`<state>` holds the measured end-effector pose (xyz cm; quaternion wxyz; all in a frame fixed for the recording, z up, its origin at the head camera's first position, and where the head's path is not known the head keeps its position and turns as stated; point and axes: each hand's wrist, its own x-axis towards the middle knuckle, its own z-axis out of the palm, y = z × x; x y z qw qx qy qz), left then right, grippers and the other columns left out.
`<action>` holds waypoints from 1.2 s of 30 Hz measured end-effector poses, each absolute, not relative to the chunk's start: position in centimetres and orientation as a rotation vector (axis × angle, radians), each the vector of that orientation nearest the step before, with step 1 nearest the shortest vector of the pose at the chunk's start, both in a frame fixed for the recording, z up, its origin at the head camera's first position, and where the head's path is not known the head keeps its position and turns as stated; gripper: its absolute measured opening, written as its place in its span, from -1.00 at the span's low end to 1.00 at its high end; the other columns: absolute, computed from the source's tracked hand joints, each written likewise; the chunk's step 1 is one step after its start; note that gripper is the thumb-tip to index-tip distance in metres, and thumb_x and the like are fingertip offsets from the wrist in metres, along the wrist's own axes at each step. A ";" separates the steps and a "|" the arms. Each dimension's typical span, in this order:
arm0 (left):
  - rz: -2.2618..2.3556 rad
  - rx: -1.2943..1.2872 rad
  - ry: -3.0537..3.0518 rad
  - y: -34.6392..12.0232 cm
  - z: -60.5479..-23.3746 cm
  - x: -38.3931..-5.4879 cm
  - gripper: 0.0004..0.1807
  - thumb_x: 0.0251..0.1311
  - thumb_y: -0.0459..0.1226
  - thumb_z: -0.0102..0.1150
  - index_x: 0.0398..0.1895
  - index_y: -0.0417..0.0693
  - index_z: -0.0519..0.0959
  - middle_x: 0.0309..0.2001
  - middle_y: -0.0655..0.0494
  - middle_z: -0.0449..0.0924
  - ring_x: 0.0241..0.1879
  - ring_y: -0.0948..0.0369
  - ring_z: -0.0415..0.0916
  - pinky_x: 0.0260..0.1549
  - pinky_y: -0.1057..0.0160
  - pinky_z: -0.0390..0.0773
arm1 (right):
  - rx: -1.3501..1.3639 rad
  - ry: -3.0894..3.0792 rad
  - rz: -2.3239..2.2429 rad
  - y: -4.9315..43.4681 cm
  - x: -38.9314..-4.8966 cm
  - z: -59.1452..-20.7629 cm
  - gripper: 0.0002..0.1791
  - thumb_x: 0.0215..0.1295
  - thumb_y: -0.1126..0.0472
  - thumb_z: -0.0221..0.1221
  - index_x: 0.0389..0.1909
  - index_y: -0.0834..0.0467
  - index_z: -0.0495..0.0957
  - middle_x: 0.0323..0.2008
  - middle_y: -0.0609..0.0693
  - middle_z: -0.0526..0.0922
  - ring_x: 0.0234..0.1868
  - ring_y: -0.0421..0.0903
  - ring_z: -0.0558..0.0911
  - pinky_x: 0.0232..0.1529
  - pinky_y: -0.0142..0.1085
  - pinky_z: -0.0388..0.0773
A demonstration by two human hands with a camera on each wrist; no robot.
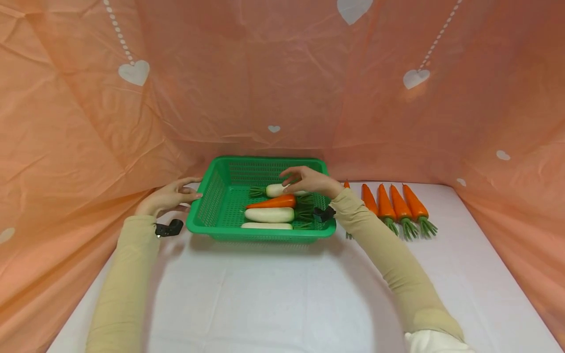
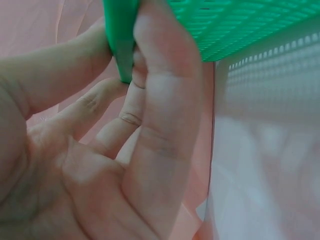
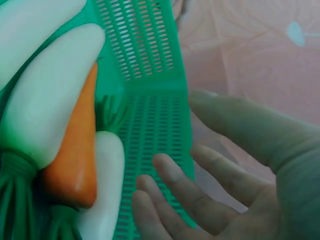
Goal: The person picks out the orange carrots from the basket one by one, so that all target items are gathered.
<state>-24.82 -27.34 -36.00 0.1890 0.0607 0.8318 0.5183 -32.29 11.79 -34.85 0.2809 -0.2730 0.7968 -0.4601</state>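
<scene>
A green plastic basket (image 1: pixel 260 234) stands at the back of the table, with three white radishes and one carrot (image 1: pixel 275 202) lying in it. The nearest white radish (image 1: pixel 267 226) is partly hidden by the front rim. My left hand (image 1: pixel 169 197) grips the basket's left rim; in the left wrist view the thumb is on one side of the green rim (image 2: pixel 120 55) and the fingers on the other. Over the far part of the basket is my right hand (image 1: pixel 311 180), fingers spread and loosely bent around nothing, overlapping the farthest radish (image 1: pixel 274 190) in the head view.
Several carrots (image 1: pixel 399 206) with green stubs lie in a row right of the basket; the right forearm partly covers this row. A peach curtain (image 1: pixel 247 88) with white hearts hangs behind and along both sides of the white table (image 1: pixel 265 299).
</scene>
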 end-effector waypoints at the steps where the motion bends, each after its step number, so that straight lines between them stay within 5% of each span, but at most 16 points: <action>1: 1.456 0.171 2.341 -27.3 -36.0 -24.8 -0.23 0.37 -0.22 0.09 0.51 -0.13 -0.06 -0.15 -0.02 0.49 -0.26 0.21 0.53 -0.26 0.24 0.58 | -0.733 2.129 -1.215 11.6 -32.4 -35.0 -0.39 0.32 0.26 0.20 0.35 0.27 0.25 0.18 0.27 0.42 0.18 0.06 0.43 0.18 0.03 0.33; 13: 1.440 0.159 2.351 -27.3 -35.9 -24.8 -0.23 0.37 -0.23 0.10 0.51 -0.13 -0.06 -0.15 -0.01 0.51 -0.27 0.22 0.54 -0.28 0.23 0.58 | -0.780 2.152 -1.032 10.3 -32.9 -36.3 -0.45 0.32 0.31 0.18 0.30 0.32 0.30 0.11 0.25 0.50 0.10 0.06 0.50 0.12 -0.11 0.41; 36: 1.448 0.157 2.337 -27.3 -36.0 -24.9 -0.23 0.37 -0.21 0.09 0.52 -0.09 -0.07 -0.14 -0.01 0.47 -0.27 0.22 0.52 -0.22 0.16 0.58 | -0.923 2.193 -0.533 9.2 -34.1 -36.9 -0.39 0.22 0.42 0.19 0.32 0.30 0.32 0.33 0.21 0.29 0.33 0.09 0.27 0.21 -0.24 0.30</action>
